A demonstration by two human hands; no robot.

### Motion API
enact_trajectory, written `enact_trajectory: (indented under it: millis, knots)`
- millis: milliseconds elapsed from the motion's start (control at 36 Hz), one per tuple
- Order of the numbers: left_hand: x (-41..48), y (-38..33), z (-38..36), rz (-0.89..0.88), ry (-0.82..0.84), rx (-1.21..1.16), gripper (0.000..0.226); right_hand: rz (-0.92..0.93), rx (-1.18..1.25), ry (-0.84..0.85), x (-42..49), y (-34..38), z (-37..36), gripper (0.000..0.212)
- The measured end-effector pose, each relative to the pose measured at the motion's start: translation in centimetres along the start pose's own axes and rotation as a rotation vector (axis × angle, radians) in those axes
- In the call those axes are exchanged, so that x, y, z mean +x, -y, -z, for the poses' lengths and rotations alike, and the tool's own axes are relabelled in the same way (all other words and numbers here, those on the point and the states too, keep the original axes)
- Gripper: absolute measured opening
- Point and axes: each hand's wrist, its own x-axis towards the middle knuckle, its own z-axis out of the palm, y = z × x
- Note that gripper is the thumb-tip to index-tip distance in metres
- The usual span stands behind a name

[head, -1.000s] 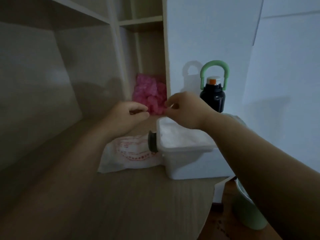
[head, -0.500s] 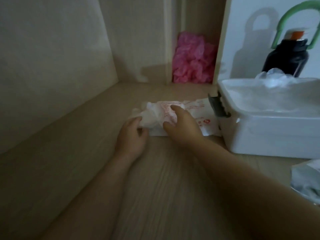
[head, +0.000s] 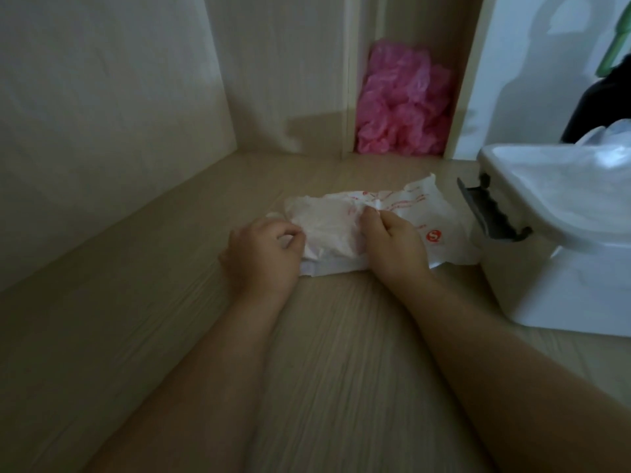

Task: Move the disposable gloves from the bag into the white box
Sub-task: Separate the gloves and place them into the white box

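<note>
1. The pale wood-grain desktop (head: 341,370) fills the lower view, dimly lit, and runs back to a shelf unit of the same pale wood.
2. A tall side panel (head: 102,114) closes the desktop on the left. A back panel meets it at the corner.
3. A white wall (head: 512,80) rises at the right rear, with a shadow cast on it.
4. 2 bare forearms reach in from the bottom edge toward the middle of the desktop.
5. The white box (head: 563,285) stands on the desktop at the right edge, open at the top. A dark latch (head: 488,213) hangs on its left end.
6. Clear crumpled film (head: 611,145) bulges over the box's far rim. Single gloves cannot be made out in it.
7. A heap of pink crumpled plastic (head: 403,100) sits in a narrow upright compartment at the back.
8. A dark bottle (head: 604,97) with a green handle (head: 614,52) stands behind the box, cut off by the frame.
9. The bag (head: 392,213), white with red print, lies flat on the desktop just left of the box, its right end touching the box's base. Its contents are hidden.
10. The left hand (head: 263,254) has its fingers curled, pinching the bag's left end.
11. The right hand (head: 396,247) rests on the bag's middle, fingertips pinching up its top layer.
</note>
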Motion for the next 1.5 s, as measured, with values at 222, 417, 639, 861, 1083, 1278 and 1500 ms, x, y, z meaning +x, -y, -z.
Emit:
enact_trajectory:
  millis: [222,417,639,861,1083,1278,1500]
  knots:
    - [-0.9,-1.5,0.4,-0.121,-0.012,-0.219,0.004,0.151,0.050,-0.159,-1.1,0.1,0.6,0.019]
    - [-1.8,-2.3,0.2,0.043,0.147,-0.387,0.010,0.143,0.003,0.020,-2.2,0.1,1.5,0.022]
    - [-1.1,-2.6,-0.3,0.261,-0.009,-0.697,0.010,0.209,-0.137,0.247,-2.6,0.1,1.7,0.070]
    - [-0.1,-1.8,0.1,0.388,0.006,-0.882,0.021,0.319,-0.220,0.196,-2.7,0.1,1.6,0.099]
    - [-1.2,-3.6,0.9,0.119,0.225,-0.812,0.018,0.317,0.235,0.248,-3.3,0.9,1.6,0.074]
    - [-1.3,-3.5,1.4,0.253,0.487,-1.022,0.018,0.187,0.249,0.350,-2.6,0.9,1.9,0.076]
    - [0.5,-3.5,2.3,0.401,0.261,-1.285,0.035,0.156,-0.107,0.474,-2.2,0.7,1.7,0.078]
